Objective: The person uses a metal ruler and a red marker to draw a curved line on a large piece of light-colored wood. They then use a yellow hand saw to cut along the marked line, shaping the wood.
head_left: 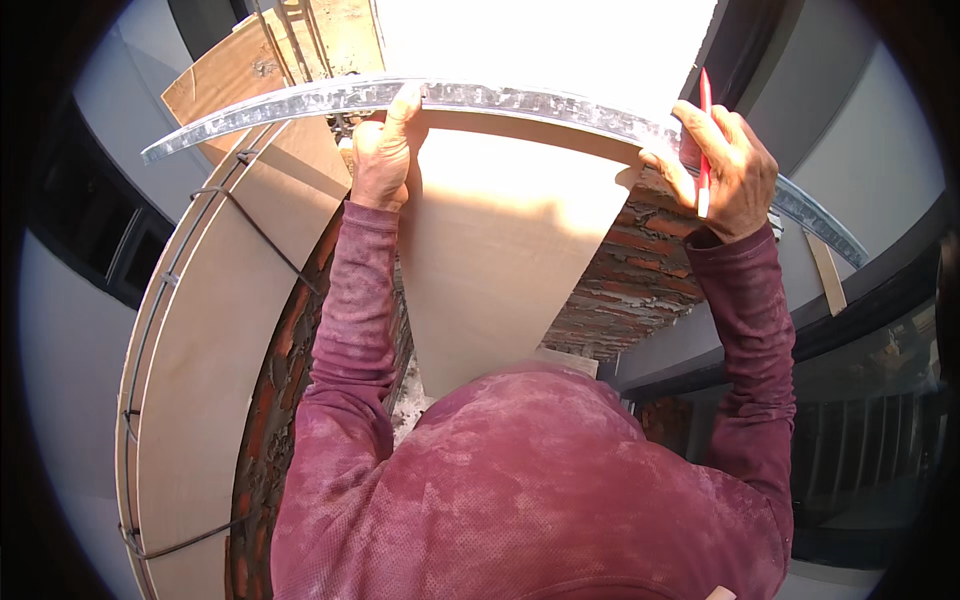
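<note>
A long grey metal straightedge (540, 103), splashed with white, runs across the far edge of a pale plywood board (490, 230). It looks bowed through the fisheye lens. My left hand (381, 165) grips the bar near the board's far left corner, thumb up on its face and the other fingers curled out of sight. Over at the far right corner, my right hand (738, 170) holds a slim red pencil (706, 92) upright between its fingers. That hand's thumb and forefinger also reach to the straightedge. The board narrows toward my body.
To the left, a plywood panel (215, 320) with dark metal ties (262, 235) stands along brickwork (285, 385). Rods (292, 40) rise at the far left. More brick (640, 260) lies below the board's right side. A thin wood strip (826, 272) leans near a dark-framed window (870, 430).
</note>
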`<state>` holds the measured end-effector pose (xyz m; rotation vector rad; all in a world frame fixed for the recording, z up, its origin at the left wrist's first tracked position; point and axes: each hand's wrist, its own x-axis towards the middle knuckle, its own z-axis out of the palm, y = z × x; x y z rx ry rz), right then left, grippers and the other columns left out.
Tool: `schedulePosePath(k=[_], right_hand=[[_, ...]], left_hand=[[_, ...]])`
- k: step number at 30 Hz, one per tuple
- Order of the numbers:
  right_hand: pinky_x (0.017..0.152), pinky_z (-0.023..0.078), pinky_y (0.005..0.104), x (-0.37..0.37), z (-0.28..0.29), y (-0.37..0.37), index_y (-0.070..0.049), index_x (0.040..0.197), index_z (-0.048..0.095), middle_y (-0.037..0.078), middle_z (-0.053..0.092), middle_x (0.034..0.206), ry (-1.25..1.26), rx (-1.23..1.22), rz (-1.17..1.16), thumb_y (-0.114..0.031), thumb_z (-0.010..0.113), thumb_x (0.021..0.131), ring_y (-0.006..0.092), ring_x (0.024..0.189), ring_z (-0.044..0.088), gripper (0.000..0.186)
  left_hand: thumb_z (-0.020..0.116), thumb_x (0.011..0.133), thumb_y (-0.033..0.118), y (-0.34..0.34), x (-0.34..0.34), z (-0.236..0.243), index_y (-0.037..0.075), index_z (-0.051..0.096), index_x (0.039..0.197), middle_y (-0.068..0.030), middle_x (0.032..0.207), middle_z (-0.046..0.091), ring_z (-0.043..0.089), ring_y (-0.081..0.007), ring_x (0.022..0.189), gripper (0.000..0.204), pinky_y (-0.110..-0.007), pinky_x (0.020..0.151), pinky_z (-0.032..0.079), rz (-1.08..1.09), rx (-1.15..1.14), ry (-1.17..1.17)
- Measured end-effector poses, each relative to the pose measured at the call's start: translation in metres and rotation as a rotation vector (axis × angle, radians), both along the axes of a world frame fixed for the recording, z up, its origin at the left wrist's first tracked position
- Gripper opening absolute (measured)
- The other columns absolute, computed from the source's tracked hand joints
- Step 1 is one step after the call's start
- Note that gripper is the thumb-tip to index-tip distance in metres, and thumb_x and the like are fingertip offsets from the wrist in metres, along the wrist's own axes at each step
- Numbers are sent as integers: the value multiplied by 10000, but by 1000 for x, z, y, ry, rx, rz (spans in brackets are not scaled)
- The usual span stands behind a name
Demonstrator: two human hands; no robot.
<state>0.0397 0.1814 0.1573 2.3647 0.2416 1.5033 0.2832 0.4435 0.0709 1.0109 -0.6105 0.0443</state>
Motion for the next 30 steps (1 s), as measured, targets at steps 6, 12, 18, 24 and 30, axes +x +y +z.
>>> schedulePosePath(k=[6, 12, 18, 24, 30], right_hand=[[571, 500, 324, 13, -2, -52, -74, 1031, 697, 60, 628, 700, 98, 107, 38, -521, 760, 775, 214, 599, 626, 519], [589, 502, 354, 22, 6, -42, -52, 890, 672, 88, 633, 692, 22, 140, 167, -318, 849, 665, 258, 607, 625, 391], [664, 554, 359, 32, -14, -28, 6, 898, 672, 187, 691, 853, 34, 117, 328, -261, 898, 622, 308, 750, 691, 445], [869, 542, 402, 24, -23, -22, 19, 976, 668, 184, 708, 947, 173, 42, 311, -166, 915, 629, 367, 1000, 681, 465], [958, 520, 412, 29, -27, -22, 18, 1017, 673, 251, 691, 1098, 139, 81, 409, -185, 925, 625, 372, 1110, 655, 508]], left_hand=[[674, 956, 218, -17, -10, -5, 4, 715, 1025, 2, 951, 691, 582, -59, 872, 228, -226, 773, 443, 141, 52, -144], [714, 927, 231, -11, -16, -8, 9, 710, 917, 36, 857, 645, 556, -57, 777, 222, -228, 751, 447, 253, 154, -177], [762, 852, 472, 13, -65, -3, 6, 724, 983, -17, 879, 685, 598, -105, 837, 486, -271, 778, 484, 378, 108, -119], [734, 861, 520, 25, -86, -37, 29, 701, 889, 29, 827, 615, 527, -85, 777, 492, -248, 732, 436, 496, 187, -43], [764, 866, 433, 30, -83, -51, 6, 736, 923, 19, 813, 650, 544, -85, 752, 432, -252, 711, 448, 436, 0, 40]])
